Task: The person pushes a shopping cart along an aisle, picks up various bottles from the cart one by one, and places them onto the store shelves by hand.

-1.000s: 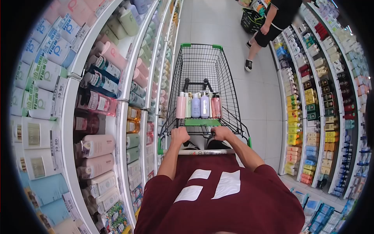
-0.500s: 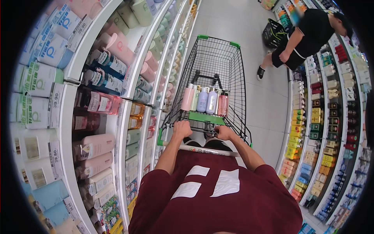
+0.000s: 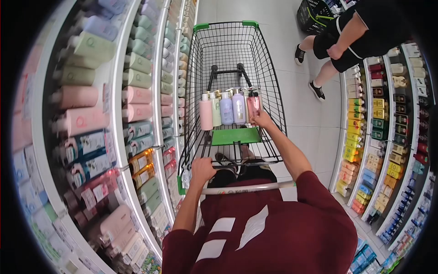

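The left hand (image 3: 202, 170) curls on the cart (image 3: 235, 136). The right hand (image 3: 263, 119) touches, it seems, the red bottle (image 3: 253, 104) just ahead of it — I cannot tell if gripping. Probably stiff, slippery and rather heavy — best held around its middle.

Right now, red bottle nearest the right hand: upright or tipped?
Upright. The red bottle stands in the cart, top end up. Can't tell if the right hand grips it.
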A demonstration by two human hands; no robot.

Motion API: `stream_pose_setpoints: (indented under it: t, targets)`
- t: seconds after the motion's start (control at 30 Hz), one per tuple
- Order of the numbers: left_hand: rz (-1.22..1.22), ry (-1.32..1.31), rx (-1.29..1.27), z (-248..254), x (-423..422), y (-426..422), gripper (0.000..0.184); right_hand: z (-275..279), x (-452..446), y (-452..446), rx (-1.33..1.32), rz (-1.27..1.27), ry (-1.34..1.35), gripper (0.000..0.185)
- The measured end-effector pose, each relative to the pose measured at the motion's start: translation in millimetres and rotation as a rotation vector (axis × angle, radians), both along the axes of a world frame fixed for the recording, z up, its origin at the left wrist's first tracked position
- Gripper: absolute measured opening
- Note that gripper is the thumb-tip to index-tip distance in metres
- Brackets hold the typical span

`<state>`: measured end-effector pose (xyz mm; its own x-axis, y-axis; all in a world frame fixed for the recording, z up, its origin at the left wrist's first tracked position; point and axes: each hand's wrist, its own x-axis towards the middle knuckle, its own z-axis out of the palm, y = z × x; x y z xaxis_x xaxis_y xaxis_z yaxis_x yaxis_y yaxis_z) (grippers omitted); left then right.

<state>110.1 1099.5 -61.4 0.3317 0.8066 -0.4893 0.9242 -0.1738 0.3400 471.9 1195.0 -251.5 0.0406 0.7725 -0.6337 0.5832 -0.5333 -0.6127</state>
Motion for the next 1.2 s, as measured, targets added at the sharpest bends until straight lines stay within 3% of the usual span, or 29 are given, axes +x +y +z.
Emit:
stream_pose_setpoints:
  t: [0.03,0.13,0.23,0.33,0.47,0.67,0.83,0.97,1.07,1.2]
  targets:
    - [-0.003,-0.001,-0.043,4.1,2.9,3.5,0.03,-14.6,5.1,7.1,0.031,-0.164,-0.129,0.056]
    - [-0.01,-0.031,0.073,5.3,8.9,7.5,0.01,-47.9,16.4,18.8,-0.067,-0.24,-0.3,0.07]
    - [0.007,0.031,-0.016,0.2,10.8,10.0,0.014,-96.7,11.6,24.3,-0.06,-0.305,-0.384,0.08]
    - [0.009,0.01,-0.01,-2.4,12.1,14.2,0.014,-106.7,9.3,35.8,-0.164,-0.371,-0.297,0.086]
    - [0.006,0.007,-0.014,-0.3,16.3,20.8,0.014,-104.3,6.4,42.0,-0.137,-0.412,-0.36,0.082]
    - [0.03,-0.003,-0.001,1.6,21.9,28.1,0.014,-121.1,19.6,38.6,-0.108,-0.372,-0.11,0.067]
    - [0.011,-0.005,0.043,-6.1,21.1,32.4,0.014,-72.3,8.7,34.4,0.208,-0.368,-0.055,0.065]
    - [0.018,-0.017,0.052,-7.1,22.4,40.1,0.014,-39.2,11.7,34.9,0.263,-0.339,0.131,0.065]
    - [0.047,-0.001,0.02,-1.3,26.3,49.8,0.016,44.1,-4.9,38.5,0.316,-0.276,0.254,0.066]
    - [0.062,0.028,-0.027,-1.5,27.4,56.9,0.019,195.5,-54.5,25.9,0.308,-0.204,0.43,0.068]
